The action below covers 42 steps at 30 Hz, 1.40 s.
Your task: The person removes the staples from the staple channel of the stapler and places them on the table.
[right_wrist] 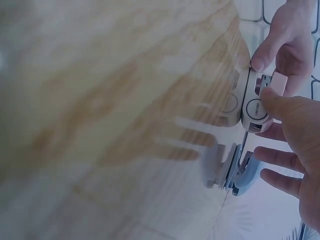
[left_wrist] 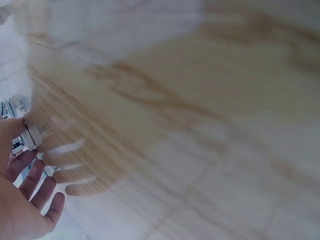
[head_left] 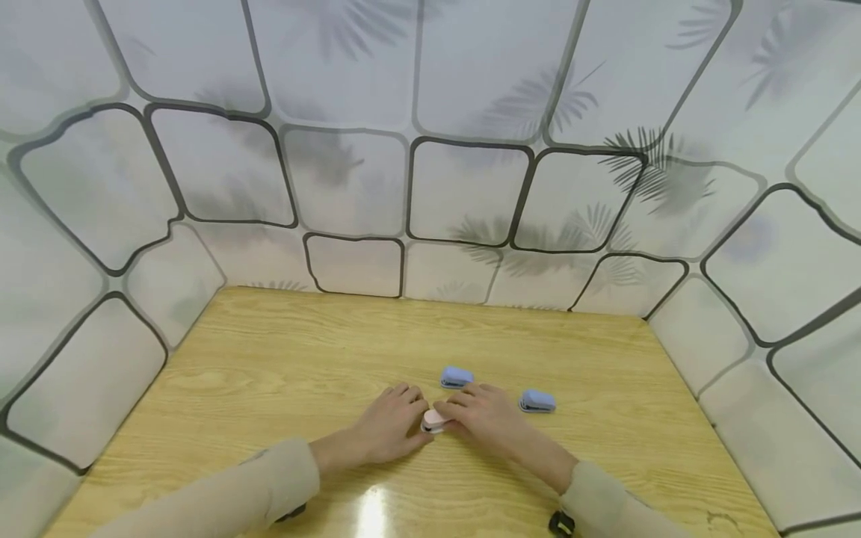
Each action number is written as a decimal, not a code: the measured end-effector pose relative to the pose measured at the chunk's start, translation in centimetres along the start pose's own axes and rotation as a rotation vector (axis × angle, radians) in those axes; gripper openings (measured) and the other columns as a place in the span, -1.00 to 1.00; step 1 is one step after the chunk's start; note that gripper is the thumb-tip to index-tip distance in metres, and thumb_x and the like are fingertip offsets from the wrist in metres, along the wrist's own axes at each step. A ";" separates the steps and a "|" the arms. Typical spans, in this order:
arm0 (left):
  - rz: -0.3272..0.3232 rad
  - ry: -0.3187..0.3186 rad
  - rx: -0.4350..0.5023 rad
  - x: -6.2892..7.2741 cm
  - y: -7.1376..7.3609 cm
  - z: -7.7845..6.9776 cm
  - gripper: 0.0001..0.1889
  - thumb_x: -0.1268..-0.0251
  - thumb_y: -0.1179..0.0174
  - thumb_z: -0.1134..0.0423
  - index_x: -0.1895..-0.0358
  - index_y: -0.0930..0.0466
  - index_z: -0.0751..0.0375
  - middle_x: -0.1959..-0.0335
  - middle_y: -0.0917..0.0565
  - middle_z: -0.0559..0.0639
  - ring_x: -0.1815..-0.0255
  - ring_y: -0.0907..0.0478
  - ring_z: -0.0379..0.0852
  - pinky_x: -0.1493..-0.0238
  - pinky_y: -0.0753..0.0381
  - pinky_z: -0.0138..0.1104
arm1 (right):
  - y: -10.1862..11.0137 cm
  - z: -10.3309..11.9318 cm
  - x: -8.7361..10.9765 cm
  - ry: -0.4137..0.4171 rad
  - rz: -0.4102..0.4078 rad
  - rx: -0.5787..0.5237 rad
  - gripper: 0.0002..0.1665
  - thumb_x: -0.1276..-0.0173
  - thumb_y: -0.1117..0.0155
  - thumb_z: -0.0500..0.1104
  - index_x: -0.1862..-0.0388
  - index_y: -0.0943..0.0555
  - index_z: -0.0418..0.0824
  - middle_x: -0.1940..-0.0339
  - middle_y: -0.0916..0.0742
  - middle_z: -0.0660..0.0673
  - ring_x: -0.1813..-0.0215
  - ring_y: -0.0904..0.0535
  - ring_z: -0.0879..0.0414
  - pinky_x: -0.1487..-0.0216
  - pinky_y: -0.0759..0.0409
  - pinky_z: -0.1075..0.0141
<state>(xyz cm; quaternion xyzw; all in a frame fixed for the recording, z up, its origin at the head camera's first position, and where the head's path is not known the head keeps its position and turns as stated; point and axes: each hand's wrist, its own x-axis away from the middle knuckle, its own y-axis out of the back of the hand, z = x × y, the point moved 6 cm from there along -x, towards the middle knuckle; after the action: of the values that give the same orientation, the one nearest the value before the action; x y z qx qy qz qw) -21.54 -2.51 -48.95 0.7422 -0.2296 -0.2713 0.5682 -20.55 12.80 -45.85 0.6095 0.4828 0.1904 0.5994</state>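
A small pale pink and white stapler [head_left: 433,421] sits on the wooden table between the two hands. My left hand [head_left: 395,424] pinches its left end between thumb and fingers, and in the right wrist view that thumb presses near the stapler's base. From the other side, my right hand [head_left: 486,418] grips the stapler, its thumb on the body beside a round logo and its index finger underneath. In the right wrist view the pink top [right_wrist: 279,83] stands at an angle to the white base [right_wrist: 256,111]. The right hand's other fingers are spread loosely.
One blue stapler [head_left: 457,376] lies just beyond the right hand, and another blue stapler [head_left: 537,401] is to its right. Patterned panels [head_left: 356,265] with dark outlines and leaf prints border the glossy table [head_left: 282,359] at the back and both sides.
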 end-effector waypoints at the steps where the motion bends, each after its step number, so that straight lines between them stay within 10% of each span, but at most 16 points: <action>1: -0.001 0.004 -0.001 0.0 0.0 0.1 -0.61 -0.42 -0.34 -0.14 -0.04 -0.69 0.07 -0.01 -0.68 -0.08 -0.02 -0.55 -0.13 -0.07 -0.62 -0.21 | -0.1 0.1 -0.1 0.003 0.005 0.014 -0.61 -0.36 -0.48 0.13 -0.12 -0.76 0.09 0.06 -0.86 0.15 0.02 -0.76 0.18 -0.03 -0.75 0.26; 42: -0.149 0.104 -0.007 6.0 3.3 6.1 -0.66 -0.31 -0.46 -0.01 0.08 -0.74 0.18 0.11 -0.71 -0.04 -0.01 -0.63 -0.02 -0.10 -0.71 -0.06 | -3.4 3.0 -9.4 0.047 0.254 0.047 -0.61 -0.59 -0.17 0.21 -0.27 -0.66 0.23 -0.07 -0.81 0.22 -0.12 -0.71 0.24 -0.12 -0.69 0.36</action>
<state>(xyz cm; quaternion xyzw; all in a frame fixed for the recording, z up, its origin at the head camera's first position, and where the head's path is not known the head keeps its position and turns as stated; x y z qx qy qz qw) -21.22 -11.65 -47.85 0.7684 -0.1429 -0.2748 0.5600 -23.68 2.90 -46.30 0.6750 0.4200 0.2674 0.5445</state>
